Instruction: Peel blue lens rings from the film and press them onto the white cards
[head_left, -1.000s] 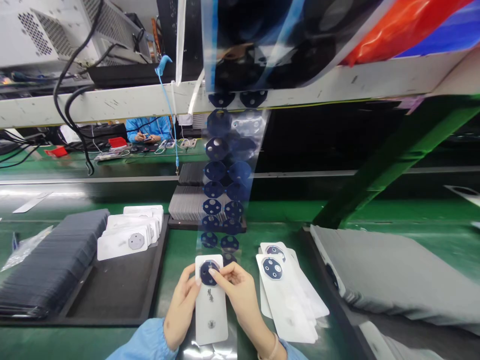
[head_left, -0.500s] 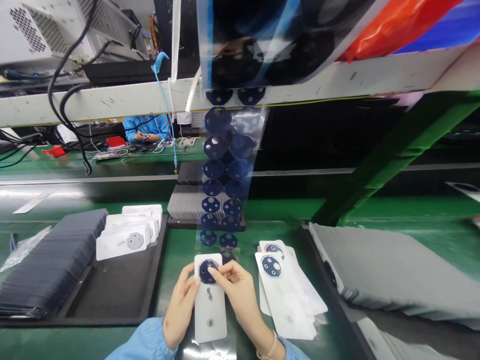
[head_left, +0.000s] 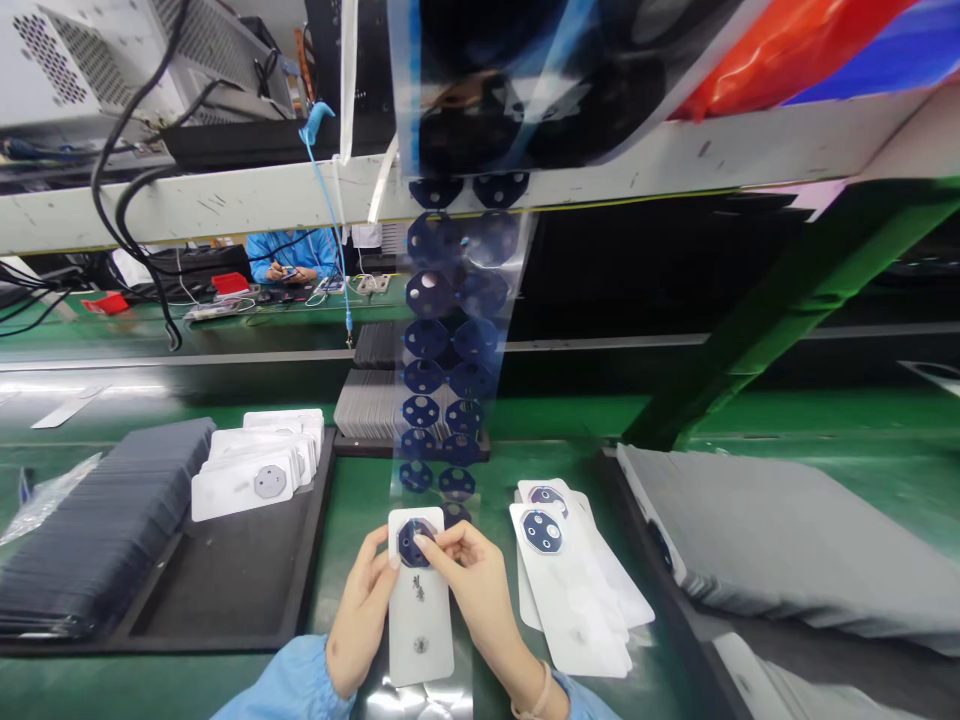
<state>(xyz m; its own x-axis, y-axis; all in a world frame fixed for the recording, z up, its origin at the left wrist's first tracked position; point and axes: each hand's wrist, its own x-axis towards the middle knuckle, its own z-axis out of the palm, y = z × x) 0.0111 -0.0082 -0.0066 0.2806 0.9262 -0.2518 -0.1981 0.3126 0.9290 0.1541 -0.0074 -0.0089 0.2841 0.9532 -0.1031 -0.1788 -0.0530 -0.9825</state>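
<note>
A white phone back cover (head_left: pixel 421 630) with small dark lettering stands in front of me. Near its top lies a dark blue octagonal film sticker (head_left: pixel 412 540) with holes. My left hand (head_left: pixel 364 610) grips the cover's left edge, thumb on the face. The thumb of my right hand (head_left: pixel 480 580) presses on the sticker, while its other fingers curl at the upper right edge. A clear strip (head_left: pixel 420 495) with two columns of dark blue film stickers hangs just behind the cover. To the right, several white covers (head_left: pixel 574 600) with such stickers lie overlapped.
On the left, a black tray (head_left: pixel 225 590) carries dark stacked sheets (head_left: pixel 112 530) and white covers (head_left: pixel 247 485). A right-hand tray (head_left: pixel 679 600) holds grey-wrapped pieces (head_left: pixel 795 550). A shelf beam (head_left: pixel 675 150) crosses overhead. Beyond, a person in blue (head_left: pixel 292 255) works with their hands.
Both hands stay on the cover in nearly the same pose, the right thumb still on the sticker. The view has shifted very slightly.
</note>
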